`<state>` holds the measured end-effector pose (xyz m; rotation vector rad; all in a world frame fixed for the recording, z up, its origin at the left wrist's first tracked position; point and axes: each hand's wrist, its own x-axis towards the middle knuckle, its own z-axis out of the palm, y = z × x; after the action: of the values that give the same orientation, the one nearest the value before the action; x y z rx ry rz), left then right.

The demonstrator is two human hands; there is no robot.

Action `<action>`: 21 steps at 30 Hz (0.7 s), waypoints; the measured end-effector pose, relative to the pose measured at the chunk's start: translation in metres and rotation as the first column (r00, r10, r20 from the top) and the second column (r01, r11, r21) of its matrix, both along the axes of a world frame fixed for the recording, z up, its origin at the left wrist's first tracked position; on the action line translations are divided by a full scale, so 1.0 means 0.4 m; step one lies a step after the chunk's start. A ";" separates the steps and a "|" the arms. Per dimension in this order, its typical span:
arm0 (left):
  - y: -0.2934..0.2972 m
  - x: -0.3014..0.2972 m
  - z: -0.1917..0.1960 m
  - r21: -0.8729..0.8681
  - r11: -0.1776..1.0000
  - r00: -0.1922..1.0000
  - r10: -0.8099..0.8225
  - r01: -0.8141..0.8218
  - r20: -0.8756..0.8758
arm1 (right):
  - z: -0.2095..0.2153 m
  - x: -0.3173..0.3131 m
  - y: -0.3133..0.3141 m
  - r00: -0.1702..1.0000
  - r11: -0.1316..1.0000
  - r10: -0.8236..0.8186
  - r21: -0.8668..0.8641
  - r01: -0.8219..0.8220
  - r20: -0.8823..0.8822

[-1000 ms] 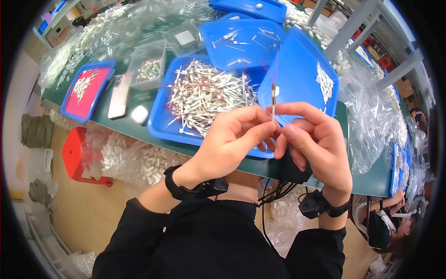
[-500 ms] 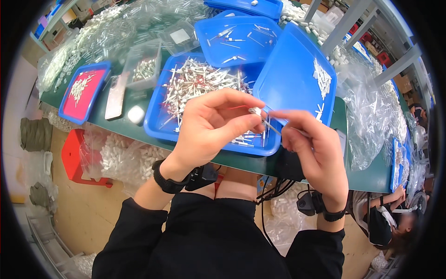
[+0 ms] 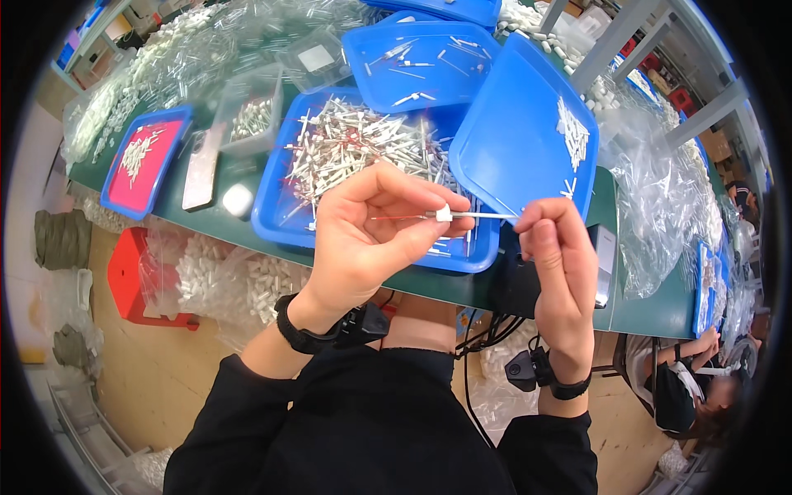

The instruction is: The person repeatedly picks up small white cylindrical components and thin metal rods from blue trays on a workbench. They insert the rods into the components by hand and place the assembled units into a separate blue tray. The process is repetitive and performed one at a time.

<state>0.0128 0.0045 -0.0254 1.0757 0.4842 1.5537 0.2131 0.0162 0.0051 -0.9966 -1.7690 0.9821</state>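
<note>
Above the front edge of a blue bin (image 3: 268, 227), my left hand (image 3: 355, 235) pinches a small white plastic piece (image 3: 445, 214) between thumb and fingertips. A thin red wire (image 3: 400, 218) runs back from this piece toward the palm. Out the other side goes a slim whitish rod (image 3: 487, 215), lying nearly level. My right hand (image 3: 561, 264) is closed at the rod's far end, its thumb and index fingertip together there. Many similar white parts with red wires (image 3: 355, 148) are heaped in the bin below.
One blue tray (image 3: 363, 49) with a few parts and another blue tray (image 3: 503, 132) with white pieces overlap the bin. To the left are a phone (image 3: 200, 173), a white case (image 3: 238, 200), a clear box (image 3: 247, 144) and a pink-lined tray (image 3: 157, 169). A person (image 3: 693, 379) sits at right.
The rod has swung from a slant to nearly level. My right fingertips have moved right, farther from my left hand, which still holds the white piece.
</note>
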 end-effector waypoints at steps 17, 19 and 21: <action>-0.019 -0.004 0.000 0.037 0.999 0.998 0.015 -0.012 -0.067 | -0.009 -0.001 0.001 0.987 0.986 0.162 0.033 -0.162 -0.009; -0.021 -0.004 0.002 0.035 0.999 0.996 0.036 -0.033 -0.087 | -0.018 0.003 0.004 0.981 0.982 0.187 0.016 -0.186 -0.058; -0.020 -0.003 -0.001 0.027 0.999 0.996 0.034 -0.032 -0.077 | -0.018 0.003 0.003 0.979 0.982 0.190 -0.004 -0.191 -0.070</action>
<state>0.0117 -0.0036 -0.0257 1.1563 0.5386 1.5556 0.2145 0.0176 -0.0019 -0.8002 -1.8273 1.1326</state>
